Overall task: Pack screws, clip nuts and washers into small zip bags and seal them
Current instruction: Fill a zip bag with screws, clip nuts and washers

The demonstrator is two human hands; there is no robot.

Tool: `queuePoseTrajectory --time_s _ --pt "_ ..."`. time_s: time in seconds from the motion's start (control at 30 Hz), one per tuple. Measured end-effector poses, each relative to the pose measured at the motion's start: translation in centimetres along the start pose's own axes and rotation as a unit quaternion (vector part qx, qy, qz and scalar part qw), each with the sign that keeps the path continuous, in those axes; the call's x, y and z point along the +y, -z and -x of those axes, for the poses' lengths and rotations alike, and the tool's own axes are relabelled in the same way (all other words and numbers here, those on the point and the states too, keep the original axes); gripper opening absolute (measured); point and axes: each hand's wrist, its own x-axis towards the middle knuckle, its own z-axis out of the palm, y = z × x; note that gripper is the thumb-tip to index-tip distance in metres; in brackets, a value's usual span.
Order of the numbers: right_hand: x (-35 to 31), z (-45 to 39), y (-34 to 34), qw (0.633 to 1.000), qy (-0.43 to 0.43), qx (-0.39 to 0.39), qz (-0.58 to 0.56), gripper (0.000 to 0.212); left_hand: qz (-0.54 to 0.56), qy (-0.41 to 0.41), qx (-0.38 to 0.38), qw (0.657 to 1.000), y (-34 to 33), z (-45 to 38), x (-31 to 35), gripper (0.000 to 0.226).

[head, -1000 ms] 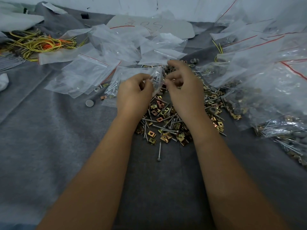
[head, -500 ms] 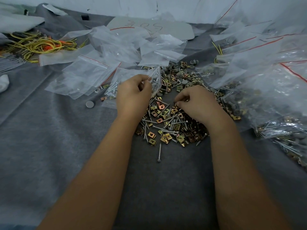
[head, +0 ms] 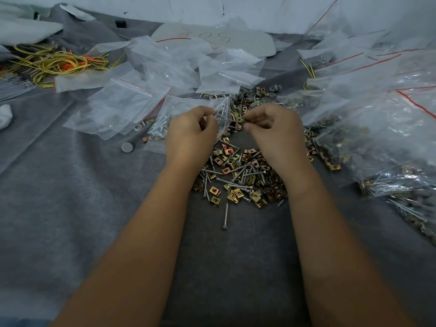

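Left hand [head: 191, 131] keeps pinching the open zip bag [head: 188, 109] mid-cloth. Right hand [head: 271, 126], down in the hardware pile [head: 238, 180] half a second ago, is now raised beside the bag mouth, fingertips pinched on something too small to identify; loading appears imminent.

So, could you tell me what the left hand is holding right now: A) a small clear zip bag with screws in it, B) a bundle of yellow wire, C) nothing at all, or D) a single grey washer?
A: the left hand pinches the open edge of the small zip bag, with screws visible inside it.
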Motion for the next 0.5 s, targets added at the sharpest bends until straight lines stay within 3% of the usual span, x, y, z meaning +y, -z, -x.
queuePoseTrajectory --time_s 0.13,0.23,0.37,0.5 --pt "-0.6 0.2 -1.4 0.996 0.079 0.021 0.024 0.015 -0.050 -0.045 -0.001 0.998 0.1 0.3 0.3 0.021" --pt "-0.6 0.1 -2.5 0.995 0.086 0.013 0.040 0.021 -0.049 -0.046 -0.004 0.998 0.1 0.4 0.4 0.021" --pt "-0.7 0.1 -2.4 0.996 0.078 0.019 0.028 0.029 0.004 0.000 0.002 1.000 0.1 0.0 0.4 0.021" --pt "-0.1 -0.1 -0.9 0.995 0.044 0.002 0.092 0.026 0.068 0.049 0.029 0.996 0.1 -0.3 0.1 0.023"
